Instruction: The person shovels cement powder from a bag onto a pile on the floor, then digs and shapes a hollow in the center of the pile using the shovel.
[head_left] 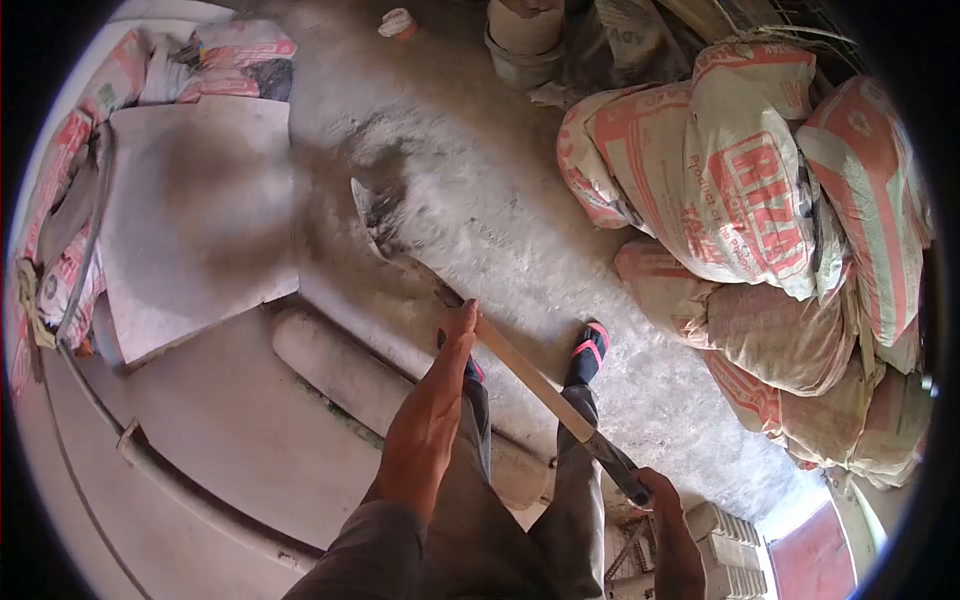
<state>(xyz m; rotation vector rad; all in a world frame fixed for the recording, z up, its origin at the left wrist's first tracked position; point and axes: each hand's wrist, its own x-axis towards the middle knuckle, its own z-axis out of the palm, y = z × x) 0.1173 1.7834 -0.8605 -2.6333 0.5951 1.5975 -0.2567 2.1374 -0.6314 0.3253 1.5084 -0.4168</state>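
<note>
A shovel (pixel 535 382) with a wooden shaft slants across the view, from lower right to upper left. My left hand (pixel 460 322) is closed around the shaft near the blade end. My right hand (pixel 655 490) wraps around the dark handle end, its fingers partly hidden. The shovel's blade (pixel 368 215) rests low at the edge of a small heap of grey powdery material (pixel 385 150) on the floor. My feet, in dark socks and flip-flops (pixel 591 345), stand below the shaft; the left one is mostly hidden behind my forearm.
Filled sacks (pixel 745 180) are piled high on the right. A pale board (pixel 200 220) leans on more sacks at left. A thick rounded log-like piece (pixel 340 360) lies beside my legs, near a curved pipe (pixel 200 500). A bucket (pixel 525 45) stands at the back.
</note>
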